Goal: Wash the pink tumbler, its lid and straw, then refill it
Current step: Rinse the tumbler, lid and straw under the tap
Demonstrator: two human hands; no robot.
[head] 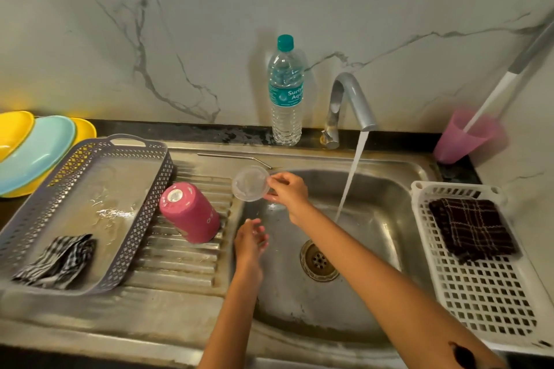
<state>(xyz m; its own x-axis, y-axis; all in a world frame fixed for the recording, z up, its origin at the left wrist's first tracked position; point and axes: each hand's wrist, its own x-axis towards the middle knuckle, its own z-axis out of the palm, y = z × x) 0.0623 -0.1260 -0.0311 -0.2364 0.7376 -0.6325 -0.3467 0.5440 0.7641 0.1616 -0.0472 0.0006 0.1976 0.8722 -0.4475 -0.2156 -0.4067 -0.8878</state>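
Here, one lid [250,183] in right hand [288,190], one tumbler [190,212], one straw [233,157].

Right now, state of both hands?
Left hand: open, empty, fingers loosely curled over the sink basin.
Right hand: closed on the rim of the clear lid, held at the basin's left edge.

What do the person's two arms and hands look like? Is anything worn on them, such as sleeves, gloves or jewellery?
Both forearms are bare: no sleeves reach into view. The left hand and the right hand wear no gloves, and no rings, bracelets or watch can be seen. The right forearm has one dark, irregular mark near the elbow; what it is cannot be told.
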